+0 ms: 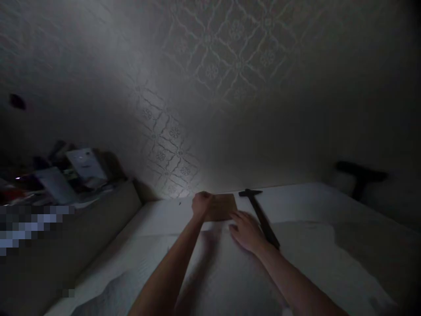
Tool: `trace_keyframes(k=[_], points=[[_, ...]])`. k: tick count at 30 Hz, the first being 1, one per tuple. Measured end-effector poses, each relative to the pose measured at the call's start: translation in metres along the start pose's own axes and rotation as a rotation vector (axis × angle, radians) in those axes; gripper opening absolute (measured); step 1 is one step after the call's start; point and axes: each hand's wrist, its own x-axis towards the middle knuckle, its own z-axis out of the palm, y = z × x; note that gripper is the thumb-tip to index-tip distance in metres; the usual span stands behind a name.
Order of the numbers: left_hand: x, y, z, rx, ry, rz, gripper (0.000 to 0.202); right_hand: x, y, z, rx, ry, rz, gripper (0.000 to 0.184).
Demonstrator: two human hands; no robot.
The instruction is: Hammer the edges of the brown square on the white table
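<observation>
A flat brown rectangular board [224, 207] lies on the white surface near the wall. My left hand [201, 205] is closed at its left edge, with the fingertips partly hidden. At the board's lower right corner, my right hand [247, 230] has its fingers stretched out and touching the edge, the thumb apart. Just right of the board lies a hammer [261, 215], its head toward the wall and its dark handle running down behind my right hand and wrist.
A pale sheet [305, 245] covers much of the surface in front. To the left, a raised ledge [108, 219] carries boxes [86, 164] and clutter. A patterned wall [210, 109] rises behind. A dark T-shaped object [360, 175] stands at the right. The light is dim.
</observation>
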Motion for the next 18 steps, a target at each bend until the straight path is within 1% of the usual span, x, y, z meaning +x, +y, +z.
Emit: trace_keyframes(k=[2, 3, 4, 5, 6, 8, 10, 13, 15, 17, 18], points=[[-0.015, -0.001, 0.013, -0.103, 0.010, 0.007, 0.018, -0.001, 0.002, 0.004, 0.021, 0.029, 0.004, 0.046], [-0.020, -0.004, 0.019, -0.102, 0.032, 0.004, 0.019, -0.002, 0.004, 0.005, 0.044, 0.044, 0.000, 0.047], [-0.024, -0.007, 0.024, -0.083, 0.075, 0.018, 0.021, -0.002, 0.005, 0.006, 0.071, 0.062, -0.006, 0.048], [-0.027, -0.011, 0.028, -0.045, 0.092, 0.044, 0.022, -0.003, 0.006, 0.006, 0.100, 0.083, -0.019, 0.049], [-0.029, -0.015, 0.030, -0.001, 0.094, 0.071, 0.022, -0.003, 0.006, 0.004, 0.127, 0.109, -0.036, 0.049], [-0.030, -0.021, 0.032, 0.040, 0.107, 0.084, 0.024, -0.002, 0.005, -0.005, 0.172, 0.188, -0.071, 0.046], [-0.029, -0.024, 0.030, 0.004, 0.109, 0.059, 0.026, -0.002, -0.002, -0.023, 0.216, 0.306, -0.097, 0.042], [-0.030, -0.021, 0.025, -0.112, 0.125, 0.039, 0.027, -0.013, -0.024, -0.061, 0.280, 0.516, -0.139, 0.037], [-0.031, -0.018, 0.023, -0.170, 0.134, 0.053, 0.029, -0.034, -0.041, -0.088, 0.313, 0.685, -0.197, 0.033], [-0.032, -0.014, 0.022, -0.202, 0.127, 0.055, 0.031, -0.065, -0.055, -0.108, 0.318, 0.767, -0.260, 0.031], [-0.033, -0.013, 0.022, -0.209, 0.122, 0.052, 0.032, -0.083, -0.059, -0.114, 0.305, 0.787, -0.304, 0.031]])
